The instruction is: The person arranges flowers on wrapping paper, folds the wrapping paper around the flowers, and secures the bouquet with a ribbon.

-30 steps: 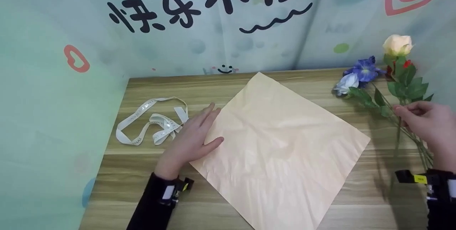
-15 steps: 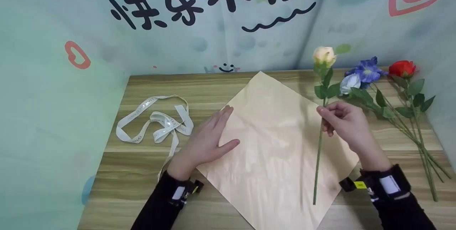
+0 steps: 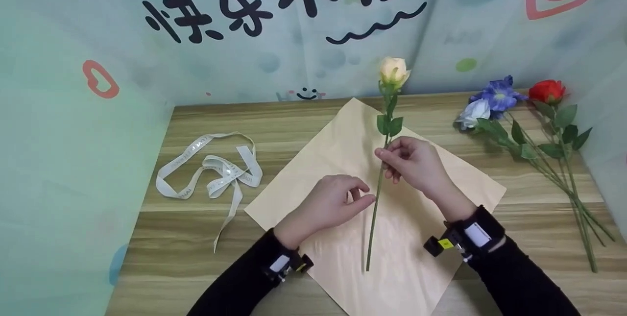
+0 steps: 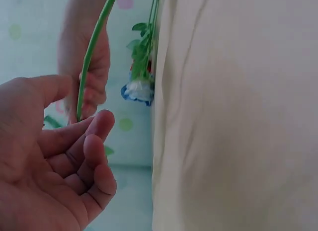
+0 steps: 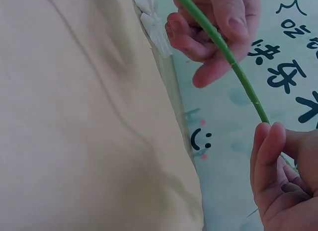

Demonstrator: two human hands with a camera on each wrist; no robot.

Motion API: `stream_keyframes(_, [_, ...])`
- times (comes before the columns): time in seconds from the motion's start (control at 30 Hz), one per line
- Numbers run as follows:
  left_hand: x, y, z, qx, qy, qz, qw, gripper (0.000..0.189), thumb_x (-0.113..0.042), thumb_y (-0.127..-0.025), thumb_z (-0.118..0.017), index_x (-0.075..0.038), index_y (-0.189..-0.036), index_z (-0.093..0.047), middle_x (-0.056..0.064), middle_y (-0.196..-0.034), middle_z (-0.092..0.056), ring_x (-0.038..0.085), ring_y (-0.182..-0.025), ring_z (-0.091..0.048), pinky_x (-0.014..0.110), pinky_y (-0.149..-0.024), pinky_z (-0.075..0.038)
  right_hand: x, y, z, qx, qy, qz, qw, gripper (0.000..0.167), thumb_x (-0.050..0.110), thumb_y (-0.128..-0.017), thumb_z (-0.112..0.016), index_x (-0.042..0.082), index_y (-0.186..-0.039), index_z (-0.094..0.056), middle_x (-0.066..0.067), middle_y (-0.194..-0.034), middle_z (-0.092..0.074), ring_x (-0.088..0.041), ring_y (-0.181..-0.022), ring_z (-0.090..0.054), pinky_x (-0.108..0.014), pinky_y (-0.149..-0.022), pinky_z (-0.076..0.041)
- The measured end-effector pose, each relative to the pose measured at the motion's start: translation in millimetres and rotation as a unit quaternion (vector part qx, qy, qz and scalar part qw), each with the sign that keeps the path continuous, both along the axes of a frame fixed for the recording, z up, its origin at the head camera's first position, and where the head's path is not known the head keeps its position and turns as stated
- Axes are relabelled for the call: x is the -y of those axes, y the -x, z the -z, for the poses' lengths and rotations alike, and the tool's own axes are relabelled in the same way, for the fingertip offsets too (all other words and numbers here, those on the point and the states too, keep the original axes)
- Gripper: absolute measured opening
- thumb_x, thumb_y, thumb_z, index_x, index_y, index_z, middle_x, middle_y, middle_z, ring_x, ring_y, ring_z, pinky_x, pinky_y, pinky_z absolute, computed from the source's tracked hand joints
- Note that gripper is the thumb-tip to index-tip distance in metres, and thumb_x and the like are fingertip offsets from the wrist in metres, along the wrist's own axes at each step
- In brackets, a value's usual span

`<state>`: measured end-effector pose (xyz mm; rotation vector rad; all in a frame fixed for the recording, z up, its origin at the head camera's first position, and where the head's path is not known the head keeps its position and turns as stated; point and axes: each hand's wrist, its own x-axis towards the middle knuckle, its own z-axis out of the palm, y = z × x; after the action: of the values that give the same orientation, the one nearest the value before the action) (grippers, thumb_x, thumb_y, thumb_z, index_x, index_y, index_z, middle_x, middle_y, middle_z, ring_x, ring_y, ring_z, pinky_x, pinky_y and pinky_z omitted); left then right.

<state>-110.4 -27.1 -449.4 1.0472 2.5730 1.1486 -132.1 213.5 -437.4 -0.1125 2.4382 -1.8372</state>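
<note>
I'm pinching a cream rose (image 3: 394, 72) by its stem (image 3: 373, 228) in my right hand (image 3: 414, 168).
Both hands are hovering over the peach paper (image 3: 338, 134); my left hand (image 3: 330, 203) is relaxing, loosely bent beside the stem, maybe touching, I can't tell. Ribbon (image 3: 228, 171) is lying left of it, and other flowers (image 3: 498, 95) right of my right hand.

One cream rose (image 3: 394, 72) is being shown at upper centre; at the right, one red rose (image 3: 546, 90), one violet-blue iris (image 3: 497, 94) and one pale blue rose (image 3: 474, 112) are being seen. At centre, one left hand (image 3: 325, 203), one right hand (image 3: 416, 164), two wrist cameras (image 3: 433, 246) and one sheet of peach paper (image 3: 406, 237) are being shown; at left, one white ribbon (image 3: 228, 173).
</note>
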Motion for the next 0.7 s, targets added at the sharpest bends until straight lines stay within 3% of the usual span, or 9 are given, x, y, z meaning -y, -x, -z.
stream_keyframes(0.13, [-12.7, 8.1, -1.3, 0.096, -0.046, -0.038, 0.9936, 0.017, -0.022, -0.104, -0.072, -0.009, -0.102, -0.082, -0.004, -0.084, -0.078, 0.003, -0.061, -0.066, 0.021, -0.06, -0.053, 8.5, 6.8, 3.5, 0.0, 0.005, -0.003, 1.0, 0.03, 0.023, -0.103, -0.08, -0.003, -0.099, -0.066, -0.015, -0.074, -0.073, -0.018, -0.06, -0.071, -0.029, -0.054, -0.061])
stream_keyframes(0.27, [-19.3, 14.4, -0.8, 0.159, -0.069, -0.056, 0.9833, 0.014, -0.016, -0.105, -0.072, -0.005, -0.098, -0.079, -0.005, -0.079, -0.076, 0.006, -0.058, -0.067, 0.022, -0.053, -0.054, 11.1, 11.2, 7.8, -0.001, 0.003, -0.015, 0.9999, 0.028, 0.023, -0.105, -0.078, -0.003, -0.103, -0.068, -0.019, -0.078, -0.074, -0.019, -0.061, -0.073, -0.031, -0.056, -0.062])
stream_keyframes(0.33, [-21.6, 15.6, -0.3, 0.172, -0.066, -0.055, 0.9814, 0.014, -0.012, -0.106, -0.071, -0.004, -0.096, -0.076, -0.005, -0.078, -0.075, 0.009, -0.058, -0.069, 0.023, -0.053, -0.055, 9.7, 12.2, 10.3, -0.01, -0.018, -0.026, 0.9995, 0.027, 0.022, -0.107, -0.075, -0.004, -0.106, -0.071, -0.02, -0.082, -0.075, -0.02, -0.065, -0.074, -0.031, -0.059, -0.063])
stream_keyframes(0.47, [-24.2, 15.9, 1.0, 0.185, -0.041, -0.065, 0.9798, 0.016, -0.01, -0.107, -0.068, -0.004, -0.093, -0.073, -0.003, -0.075, -0.074, 0.009, -0.058, -0.069, 0.023, -0.052, -0.055, -1.5, 8.8, 17.8, -0.038, -0.129, -0.054, 0.9895, 0.022, 0.02, -0.107, -0.074, -0.001, -0.115, -0.076, -0.015, -0.095, -0.078, -0.027, -0.084, -0.077, -0.032, -0.072, -0.063])
stream_keyframes(0.57, [-24.4, 16.2, 1.3, 0.19, -0.024, -0.079, 0.9783, 0.018, -0.01, -0.107, -0.068, -0.004, -0.091, -0.073, -0.003, -0.074, -0.074, 0.008, -0.058, -0.07, 0.022, -0.052, -0.055, -12.6, 1.9, 25.1, -0.043, -0.213, -0.074, 0.9733, 0.023, 0.014, -0.098, -0.082, 0.002, -0.116, -0.077, -0.013, -0.103, -0.076, -0.03, -0.097, -0.071, -0.039, -0.085, -0.058])
stream_keyframes(0.7, [-24.6, 18.7, 2.5, 0.194, -0.015, -0.098, 0.976, 0.019, -0.01, -0.107, -0.069, -0.004, -0.089, -0.073, -0.003, -0.072, -0.073, 0.01, -0.059, -0.072, 0.022, -0.052, -0.055, -21.6, -6.1, 33.8, -0.037, -0.259, -0.098, 0.9603, 0.033, 0.012, -0.086, -0.092, 0.001, -0.114, -0.076, -0.012, -0.1, -0.068, -0.028, -0.095, -0.063, -0.043, -0.087, -0.051])
